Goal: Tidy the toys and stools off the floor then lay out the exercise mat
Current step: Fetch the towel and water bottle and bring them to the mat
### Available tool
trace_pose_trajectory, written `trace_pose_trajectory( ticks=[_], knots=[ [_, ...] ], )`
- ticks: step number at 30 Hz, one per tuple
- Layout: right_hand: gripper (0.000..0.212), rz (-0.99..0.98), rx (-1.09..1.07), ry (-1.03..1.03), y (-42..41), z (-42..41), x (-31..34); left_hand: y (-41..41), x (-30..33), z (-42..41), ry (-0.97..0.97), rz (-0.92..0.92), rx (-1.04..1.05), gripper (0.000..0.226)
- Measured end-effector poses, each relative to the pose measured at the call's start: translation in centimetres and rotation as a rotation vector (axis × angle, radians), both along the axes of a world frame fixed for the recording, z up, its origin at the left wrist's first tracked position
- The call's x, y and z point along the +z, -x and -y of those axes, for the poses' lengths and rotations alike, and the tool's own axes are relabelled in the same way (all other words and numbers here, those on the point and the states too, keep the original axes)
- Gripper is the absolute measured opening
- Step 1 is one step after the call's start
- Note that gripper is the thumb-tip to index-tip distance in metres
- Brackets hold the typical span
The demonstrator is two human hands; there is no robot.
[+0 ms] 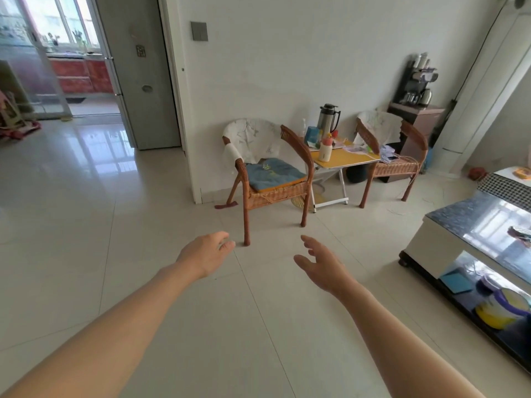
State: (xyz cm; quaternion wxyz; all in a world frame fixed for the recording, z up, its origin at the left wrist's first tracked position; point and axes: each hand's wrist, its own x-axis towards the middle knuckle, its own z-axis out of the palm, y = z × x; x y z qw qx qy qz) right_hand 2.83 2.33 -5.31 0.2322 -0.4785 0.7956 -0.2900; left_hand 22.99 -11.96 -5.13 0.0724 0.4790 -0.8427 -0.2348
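left hand (205, 251), right hand (319, 262) — both empty

Pale glossy floor tiles (86, 225) run through the room. At twelve o'clock a wicker chair (270, 173) stands on them; a yellow folding table (342, 165) sits just beside it at one o'clock, then a second wicker chair (393, 156). A low coffee table (448, 234) rests at three o'clock.

Honestly I can't read a single word anywhere from here. The teal box (312, 135) on the yellow table (349, 159), middle right of the frame, has print on it, but it's way too small and blurry.
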Motion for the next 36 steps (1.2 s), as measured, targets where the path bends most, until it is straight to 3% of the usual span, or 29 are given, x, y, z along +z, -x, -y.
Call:
trace_pose_trajectory(
  ticks=[17,26,36],
  knots=[
    [0.058,-0.027,0.152,-0.041,23.1,32.2,-1.4,20.6,-1.7,28.4,-0.024,-0.008,0.141,0.051],
    [0.059,-0.058,0.290,-0.060,28.9,47.6,-3.1,26.4,-3.3,41.4,-0.067,-0.008,0.211,0.051],
    [0.056,0.019,0.227,-0.141,35.3,66.2,-5.5,34.3,-4.8,58.7,-0.152,-0.050,0.214,0.046]
  ],
)
